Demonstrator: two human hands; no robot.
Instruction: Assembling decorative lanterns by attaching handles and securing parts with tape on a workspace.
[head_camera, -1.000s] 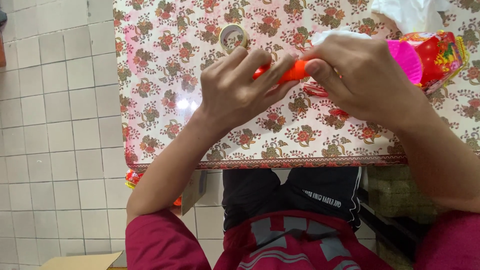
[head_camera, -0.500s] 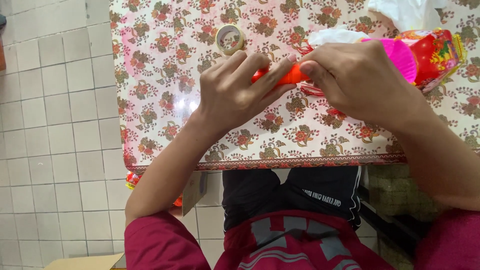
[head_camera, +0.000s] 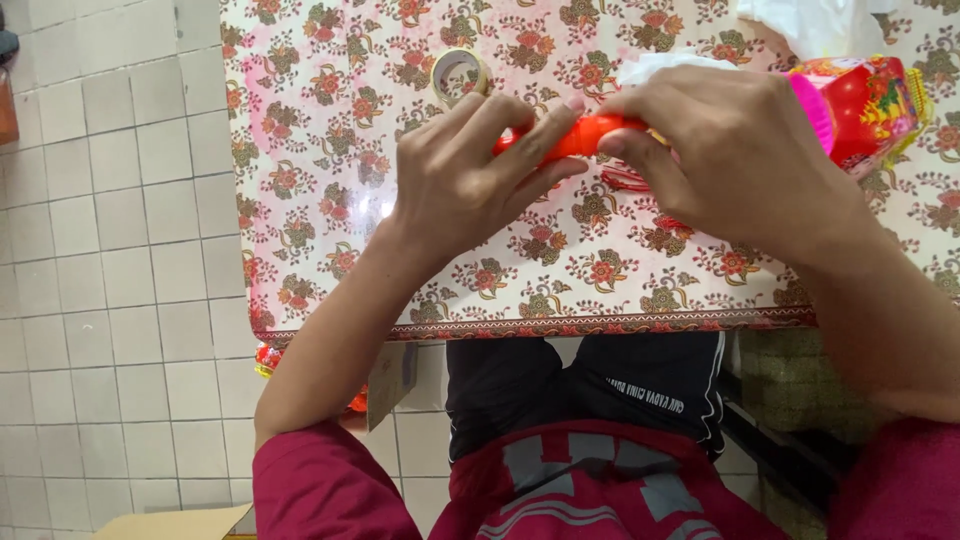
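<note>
Left hand (head_camera: 465, 185) pinching orange tube (head_camera: 570, 137) at table's (head_camera: 330, 200) twelve o'clock; right hand (head_camera: 735, 155) gripping its other end; red packet (head_camera: 865, 105) at two o'clock, tape roll (head_camera: 459, 73) at eleven; work seemingly mid-way, tube not yet released.

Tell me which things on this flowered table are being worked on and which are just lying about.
In hand:
- orange tube-shaped piece, gripped by the left hand and the right hand
- red and pink packet, partly under the right hand

Lying about:
- roll of tape
- white plastic bag
- white crumpled scrap
</note>
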